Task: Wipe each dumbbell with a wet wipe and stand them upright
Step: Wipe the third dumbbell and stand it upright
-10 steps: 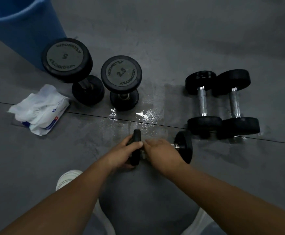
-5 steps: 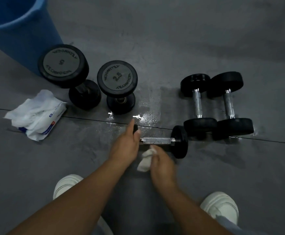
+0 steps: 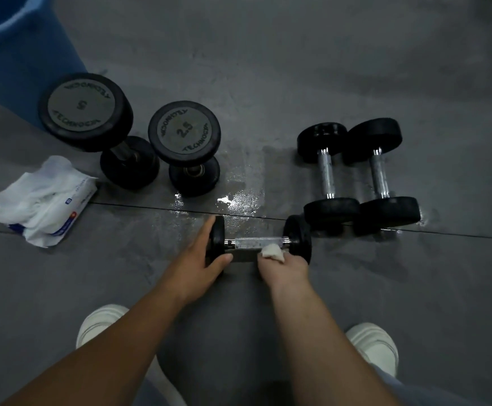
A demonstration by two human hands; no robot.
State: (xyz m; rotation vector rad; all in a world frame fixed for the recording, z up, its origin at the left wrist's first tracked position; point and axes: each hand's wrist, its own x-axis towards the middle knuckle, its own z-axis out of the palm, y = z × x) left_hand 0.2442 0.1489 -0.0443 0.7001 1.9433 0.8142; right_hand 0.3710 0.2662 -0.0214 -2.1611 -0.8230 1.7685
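Note:
A small black dumbbell (image 3: pixel 256 241) with a chrome handle lies sideways on the grey floor in front of me. My left hand (image 3: pixel 198 259) grips its left weight plate, thumb on the near side. My right hand (image 3: pixel 284 266) holds a crumpled white wet wipe (image 3: pixel 271 251) against the right end of the handle, by the right plate. Two more small dumbbells (image 3: pixel 327 174) (image 3: pixel 381 174) lie flat side by side at the right. A 5 dumbbell (image 3: pixel 85 111) and a 2.5 dumbbell (image 3: pixel 184 129) stand upright at the left.
A blue bucket (image 3: pixel 19 45) stands at the far left corner. A white pack of wet wipes (image 3: pixel 42 200) lies on the floor at the left. A wet patch (image 3: pixel 239 183) shines on the floor between the dumbbells. My two white shoes (image 3: pixel 98 323) (image 3: pixel 373 344) are near the bottom.
My right hand, off the handle with the wipe half a second ago, now presses it on the handle's right end. My left hand wraps the left plate more fully.

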